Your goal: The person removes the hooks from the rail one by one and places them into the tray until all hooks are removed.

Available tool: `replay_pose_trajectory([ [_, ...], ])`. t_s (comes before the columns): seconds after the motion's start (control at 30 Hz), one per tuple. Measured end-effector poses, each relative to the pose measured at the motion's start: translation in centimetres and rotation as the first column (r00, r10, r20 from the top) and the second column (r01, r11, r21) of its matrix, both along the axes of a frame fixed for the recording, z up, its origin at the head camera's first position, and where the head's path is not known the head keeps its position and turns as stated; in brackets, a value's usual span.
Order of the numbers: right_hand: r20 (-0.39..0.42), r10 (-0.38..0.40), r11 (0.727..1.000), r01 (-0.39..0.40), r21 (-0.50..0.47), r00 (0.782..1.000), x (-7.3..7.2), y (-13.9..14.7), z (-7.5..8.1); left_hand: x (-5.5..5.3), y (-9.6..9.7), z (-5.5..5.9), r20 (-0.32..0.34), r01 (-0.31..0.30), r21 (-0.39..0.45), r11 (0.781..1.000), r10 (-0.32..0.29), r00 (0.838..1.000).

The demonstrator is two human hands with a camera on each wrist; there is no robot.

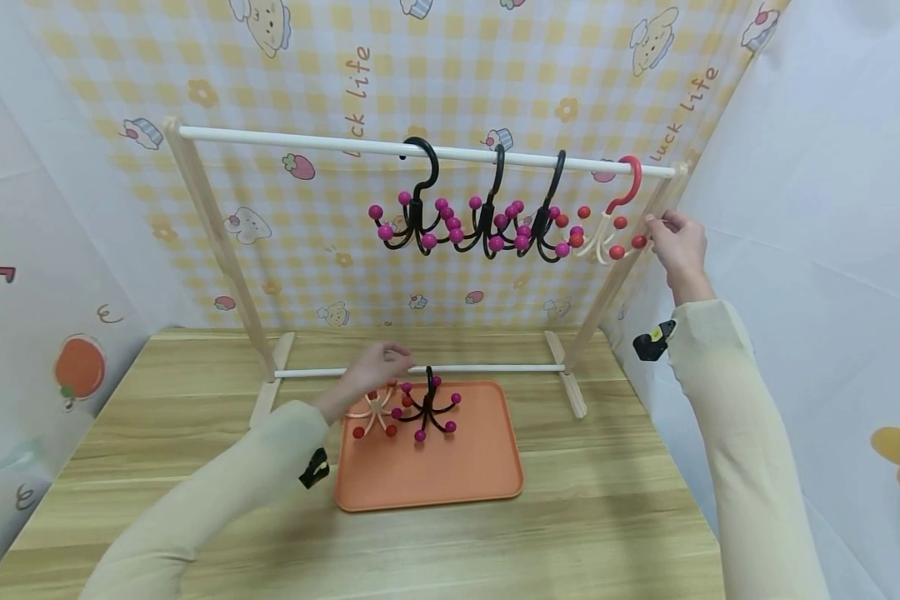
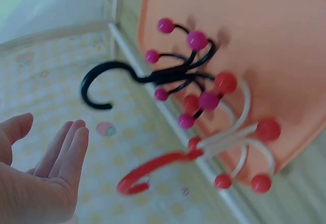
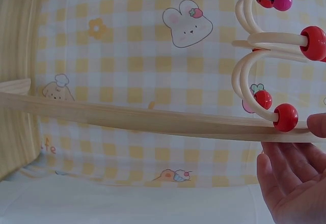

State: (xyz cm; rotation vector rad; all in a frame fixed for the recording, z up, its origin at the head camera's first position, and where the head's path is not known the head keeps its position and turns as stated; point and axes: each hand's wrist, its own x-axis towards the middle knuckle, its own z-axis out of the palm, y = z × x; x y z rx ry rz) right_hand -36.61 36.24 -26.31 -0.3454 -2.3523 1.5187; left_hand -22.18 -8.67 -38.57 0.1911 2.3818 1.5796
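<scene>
My left hand (image 1: 375, 371) is over the back left of the orange tray (image 1: 450, 475), fingers extended and apart from the hangers in the left wrist view. On that tray lie a black multi-arm hanger (image 2: 170, 75) with magenta balls and a cream hanger (image 2: 232, 140) with red balls and a red hook. At the rack's right end, my right hand (image 1: 678, 246) is beside a red-hooked cream hanger (image 1: 603, 237) hanging from the white rod (image 1: 300, 142). Its thumb and fingers are apart near the wooden post (image 3: 153, 122); contact with the post or a red ball I cannot tell.
Three black hangers with magenta balls, one of them the left black hanger (image 1: 416, 218), hang close together along the rod. The wooden left post (image 1: 217, 237) and a lower white bar (image 1: 487, 367) stand behind the tray. A patterned cloth (image 1: 307, 275) covers the back.
</scene>
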Motion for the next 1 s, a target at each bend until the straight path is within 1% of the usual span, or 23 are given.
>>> replay_pose_trajectory([
  [0.03, -0.005, 0.003, 1.000, -0.003, -0.030, 1.000, 0.2, -0.1, 0.1, -0.1, -0.4, 0.4, 0.002, 0.003, 0.022, 1.000, -0.003, 1.000],
  [0.07, -0.008, -0.004, 1.000, 0.004, -0.024, 1.000, 0.2, -0.2, 0.1, -0.2, -0.7, 0.7, -0.002, 0.013, 0.038, 0.999, -0.013, 1.000],
  [0.13, -0.023, 0.010, 0.999, -0.012, -0.047, 1.000, 0.0, 0.1, -0.1, -0.4, -1.5, 1.5, -0.022, 0.016, 0.043, 0.999, -0.015, 1.000],
  [0.17, -0.037, 0.016, 0.997, -0.019, -0.075, 0.999, -0.2, 0.3, -0.3, -0.6, -1.9, 1.9, -0.032, 0.006, 0.036, 0.999, -0.005, 0.999],
  [0.2, -0.038, 0.022, 0.997, -0.025, -0.076, 0.999, 0.2, 0.1, -0.1, -0.7, -2.3, 2.2, -0.042, -0.001, 0.026, 1.000, 0.002, 0.999],
  [0.23, -0.036, 0.020, 0.997, -0.023, -0.077, 0.999, 0.7, -0.3, 0.2, -0.9, -2.7, 2.5, -0.056, -0.009, 0.013, 1.000, 0.010, 0.998],
  [0.27, -0.023, 0.013, 0.999, -0.014, -0.043, 1.000, 1.5, -1.1, 0.7, -1.0, -3.2, 2.9, -0.070, -0.011, 0.003, 1.000, 0.011, 0.998],
  [0.3, -0.014, 0.017, 1.000, -0.017, -0.022, 1.000, 2.4, -1.9, 1.3, -1.1, -3.6, 3.3, -0.076, -0.028, -0.009, 1.000, 0.027, 0.997],
  [0.37, -0.001, 0.009, 1.000, -0.009, -0.017, 1.000, 3.8, -3.1, 2.2, -1.4, -4.4, 4.0, -0.092, -0.051, -0.009, 0.999, 0.050, 0.994],
  [0.4, 0.012, 0.006, 1.000, -0.006, 0.003, 1.000, 4.6, -3.9, 2.7, -1.5, -4.9, 4.3, -0.100, -0.062, -0.009, 0.998, 0.061, 0.993],
  [0.47, 0.013, 0.004, 1.000, -0.004, -0.004, 1.000, 5.4, -4.6, 3.2, -1.7, -5.7, 5.0, -0.122, -0.089, -0.018, 0.996, 0.086, 0.989],
  [0.53, 0.017, 0.006, 1.000, -0.006, -0.011, 1.000, 5.8, -4.9, 3.5, -1.9, -6.5, 5.7, -0.139, -0.122, -0.018, 0.992, 0.119, 0.983],
  [0.6, 0.020, -0.001, 1.000, 0.001, 0.005, 1.000, 5.5, -4.8, 3.3, -2.0, -7.3, 6.3, -0.165, -0.143, -0.022, 0.989, 0.138, 0.977],
  [0.63, 0.021, 0.000, 1.000, 0.000, 0.005, 1.000, 5.1, -4.5, 3.0, -2.0, -7.6, 6.7, -0.179, -0.153, -0.022, 0.988, 0.147, 0.973],
  [0.67, 0.003, 0.016, 0.999, -0.016, -0.030, 1.000, 4.0, -3.4, 2.4, -2.0, -7.9, 7.0, -0.194, -0.164, -0.021, 0.986, 0.157, 0.968],
  [0.73, -0.004, 0.028, 0.999, -0.029, -0.041, 1.000, 2.4, -1.9, 1.4, -2.0, -8.6, 7.6, -0.237, -0.185, -0.038, 0.982, 0.171, 0.956],
  [0.8, -0.027, 0.022, 0.995, -0.025, -0.097, 0.999, 0.3, 0.1, 0.0, -1.9, -9.2, 8.2, -0.285, -0.210, -0.060, 0.976, 0.185, 0.941],
  [0.87, -0.034, 0.033, 0.994, -0.036, -0.104, 0.999, -1.4, 1.6, -1.0, -1.9, -9.8, 8.7, -0.328, -0.238, -0.081, 0.968, 0.200, 0.923],
  [0.9, -0.016, 0.021, 0.998, -0.022, -0.067, 1.000, -1.5, 1.6, -1.0, -1.9, -10.1, 9.0, -0.347, -0.255, -0.095, 0.962, 0.208, 0.915],
  [0.97, -0.025, 0.020, 0.994, -0.023, -0.105, 0.999, -2.1, 2.1, -1.3, -1.9, -10.7, 9.5, -0.382, -0.291, -0.112, 0.950, 0.229, 0.895],
  [1.0, -0.023, 0.022, 0.994, -0.025, -0.103, 0.999, -1.9, 2.0, -1.2, -2.0, -11.0, 9.7, -0.395, -0.302, -0.105, 0.947, 0.239, 0.887],
])
